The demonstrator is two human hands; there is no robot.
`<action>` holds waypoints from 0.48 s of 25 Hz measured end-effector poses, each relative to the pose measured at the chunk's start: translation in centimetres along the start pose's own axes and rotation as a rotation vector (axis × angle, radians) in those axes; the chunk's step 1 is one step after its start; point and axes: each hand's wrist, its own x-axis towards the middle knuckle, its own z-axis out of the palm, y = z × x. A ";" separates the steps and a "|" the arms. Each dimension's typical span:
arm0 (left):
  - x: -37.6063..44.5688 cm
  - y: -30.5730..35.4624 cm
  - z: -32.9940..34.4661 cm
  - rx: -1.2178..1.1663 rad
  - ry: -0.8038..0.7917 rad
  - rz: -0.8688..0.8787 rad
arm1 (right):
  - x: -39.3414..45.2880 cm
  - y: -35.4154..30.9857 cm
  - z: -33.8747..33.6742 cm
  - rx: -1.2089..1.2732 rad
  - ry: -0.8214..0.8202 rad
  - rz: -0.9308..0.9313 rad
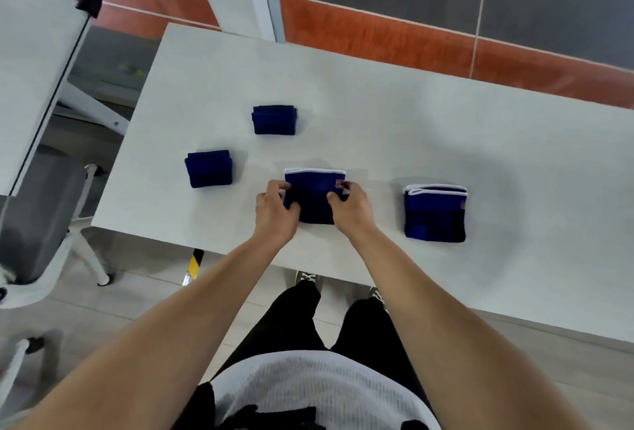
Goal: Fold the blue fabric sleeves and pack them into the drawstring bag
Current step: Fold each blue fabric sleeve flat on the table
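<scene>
While hands pinch it, white-edged blue sleeve [314,194], flat

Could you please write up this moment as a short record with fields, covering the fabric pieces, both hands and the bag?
surface: white table
folded small bundles: two, far bundle and left bundle, lying apart
piece in hand: blue sleeve with white trim, flat on the table in front of the person
left hand: gripping the sleeve's left edge
right hand: gripping its right edge near the small label
waiting piece: white-trimmed stack, to the right, untouched
drawstring bag: not in view
</scene>
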 end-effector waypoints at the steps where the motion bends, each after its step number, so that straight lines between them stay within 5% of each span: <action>1: -0.3 0.3 0.3 -0.025 -0.010 -0.007 | -0.1 0.4 -0.5 0.020 0.016 0.023; 6: -2.2 2.8 3.0 -0.215 -0.027 -0.069 | -0.8 2.8 -4.4 0.069 0.093 -0.053; 12: -6.3 7.4 8.8 -0.210 -0.021 0.123 | -2.6 6.0 -12.5 0.098 0.224 -0.152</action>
